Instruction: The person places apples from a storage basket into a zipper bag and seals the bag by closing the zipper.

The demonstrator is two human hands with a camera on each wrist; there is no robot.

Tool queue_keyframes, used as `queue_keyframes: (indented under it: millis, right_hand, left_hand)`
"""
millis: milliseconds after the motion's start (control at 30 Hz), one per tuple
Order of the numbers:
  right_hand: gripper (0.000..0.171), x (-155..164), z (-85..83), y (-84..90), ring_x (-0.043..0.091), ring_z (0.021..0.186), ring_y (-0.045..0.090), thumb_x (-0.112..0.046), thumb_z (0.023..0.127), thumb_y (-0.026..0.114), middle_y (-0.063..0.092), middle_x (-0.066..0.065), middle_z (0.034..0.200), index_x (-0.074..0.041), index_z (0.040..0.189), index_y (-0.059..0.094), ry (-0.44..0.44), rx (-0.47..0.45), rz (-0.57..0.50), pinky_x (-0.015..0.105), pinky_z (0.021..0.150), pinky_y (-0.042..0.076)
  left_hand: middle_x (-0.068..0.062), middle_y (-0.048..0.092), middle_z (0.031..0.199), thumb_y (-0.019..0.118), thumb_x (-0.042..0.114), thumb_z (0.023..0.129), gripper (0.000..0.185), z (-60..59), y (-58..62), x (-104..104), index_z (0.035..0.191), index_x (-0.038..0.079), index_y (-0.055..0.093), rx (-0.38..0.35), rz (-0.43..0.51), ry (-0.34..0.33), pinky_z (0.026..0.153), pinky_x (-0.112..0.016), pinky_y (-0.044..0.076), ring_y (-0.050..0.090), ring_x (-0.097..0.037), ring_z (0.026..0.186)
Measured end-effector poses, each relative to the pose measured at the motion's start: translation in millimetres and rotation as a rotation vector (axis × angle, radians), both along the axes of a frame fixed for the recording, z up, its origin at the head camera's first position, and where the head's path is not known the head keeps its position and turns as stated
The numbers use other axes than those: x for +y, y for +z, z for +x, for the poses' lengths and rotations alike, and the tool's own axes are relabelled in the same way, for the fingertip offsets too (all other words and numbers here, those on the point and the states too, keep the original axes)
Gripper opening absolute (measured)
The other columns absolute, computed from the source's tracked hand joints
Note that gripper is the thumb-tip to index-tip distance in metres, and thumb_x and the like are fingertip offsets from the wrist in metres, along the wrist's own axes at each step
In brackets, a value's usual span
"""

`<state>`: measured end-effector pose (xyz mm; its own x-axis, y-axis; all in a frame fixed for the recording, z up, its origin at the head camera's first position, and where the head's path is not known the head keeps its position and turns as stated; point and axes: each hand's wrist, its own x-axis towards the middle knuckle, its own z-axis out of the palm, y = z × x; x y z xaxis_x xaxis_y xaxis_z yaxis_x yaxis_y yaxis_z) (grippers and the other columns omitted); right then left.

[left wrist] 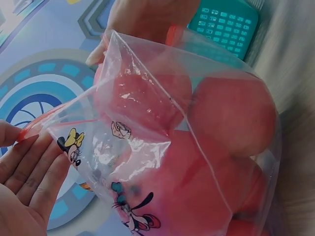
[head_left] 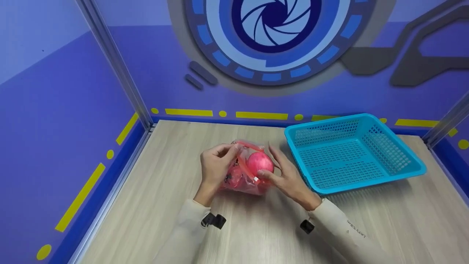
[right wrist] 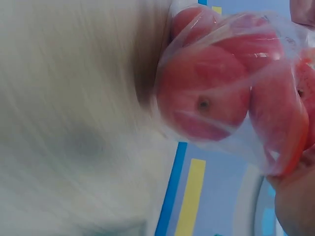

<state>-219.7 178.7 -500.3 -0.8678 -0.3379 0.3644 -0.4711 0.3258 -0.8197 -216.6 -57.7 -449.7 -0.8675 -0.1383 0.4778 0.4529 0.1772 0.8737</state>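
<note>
Both arms wear cream sleeves; a small black clip-like device (head_left: 214,220) sits at each cuff, right sleeve (head_left: 344,229) bearing tiny dark lettering.

Hidden, cut off or blurred:

- Apples (head_left: 259,163): head view shows one plainly; the rest are masked by the bag (head_left: 243,172) and both hands. Count cannot be told.
- Bag, left wrist view: lower end cut off by the bottom edge; one printed figure (left wrist: 135,214) partly lost there.
- Left hand (left wrist: 24,182): only fingers and part of the palm in frame.
- Right hand (right wrist: 295,206): a sliver at the right edge.
- Desk (right wrist: 74,123), right wrist view: smeared, grain unreadable.
- Basket (left wrist: 227,25): mostly behind the bag.
- Sleeve print (head_left: 356,228): too small to read.
</note>
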Motion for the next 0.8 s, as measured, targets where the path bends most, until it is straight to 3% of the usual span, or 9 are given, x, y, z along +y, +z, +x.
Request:
queue_keyframes:
  millis: [67,167,367,567,700,800]
  right_hand:
    - [0.099,-2,-2.0,1.7,0.04,0.153,0.036,-0.033,0.091,0.087,0.034,0.013,0.17,-0.012,0.168,0.028,-0.028,-0.018,-0.027,0.055,0.105,0.05]
    - [0.101,-3,-3.7,5.3,0.039,0.152,0.037,-0.035,0.089,0.089,0.036,0.011,0.169,-0.012,0.168,0.031,-0.003,-0.023,-0.029,0.054,0.105,0.05]
    - [0.071,13,-7.0,12.9,0.033,0.147,0.047,-0.021,0.098,0.079,0.048,0.01,0.162,-0.009,0.16,0.046,0.068,0.041,-0.026,0.053,0.109,0.048]
    - [0.043,29,-21.0,29.5,0.027,0.124,0.067,-0.006,0.097,0.079,0.071,0.007,0.136,-0.005,0.138,0.069,-0.001,0.248,0.151,0.046,0.099,0.056]
    - [0.033,28,-30.3,48.3,0.023,0.109,0.073,-0.009,0.093,0.083,0.077,0.003,0.12,-0.009,0.126,0.078,-0.022,0.311,0.222,0.045,0.09,0.061]
    - [0.03,23,-37.5,57.6,0.023,0.102,0.074,-0.012,0.09,0.087,0.078,0.004,0.113,-0.009,0.12,0.081,0.009,0.329,0.286,0.046,0.085,0.062]
  left_hand:
    - [0.001,0.077,0.081,0.081,0.017,0.096,0.013,0.3,0.6,-1,0.093,0.005,0.085,0.003,0.003,0.0,0.063,-0.024,0.054,0.065,-0.015,0.07]
    - [0.0,0.077,0.081,0.08,0.017,0.097,0.013,0.5,1.3,-4,0.093,0.005,0.084,-0.005,0.017,-0.003,0.062,-0.024,0.055,0.065,-0.016,0.069]
    - [-0.006,0.078,0.084,0.08,0.017,0.097,0.015,-0.9,2.6,-10,0.094,0.002,0.084,-0.019,0.027,-0.001,0.066,-0.025,0.059,0.07,-0.019,0.072]
    - [-0.009,0.078,0.084,0.08,0.014,0.097,0.015,-1.8,3.0,-14,0.094,0.0,0.083,-0.025,0.06,-0.019,0.07,-0.031,0.063,0.075,-0.024,0.074]
    - [-0.006,0.079,0.085,0.08,0.016,0.097,0.015,-1.5,3.3,-11,0.094,0.001,0.083,-0.018,0.035,-0.032,0.069,-0.029,0.062,0.074,-0.022,0.074]
    - [-0.005,0.079,0.083,0.081,0.016,0.097,0.015,-1.0,2.8,-8,0.093,0.002,0.084,-0.005,0.024,-0.028,0.066,-0.026,0.059,0.072,-0.02,0.072]
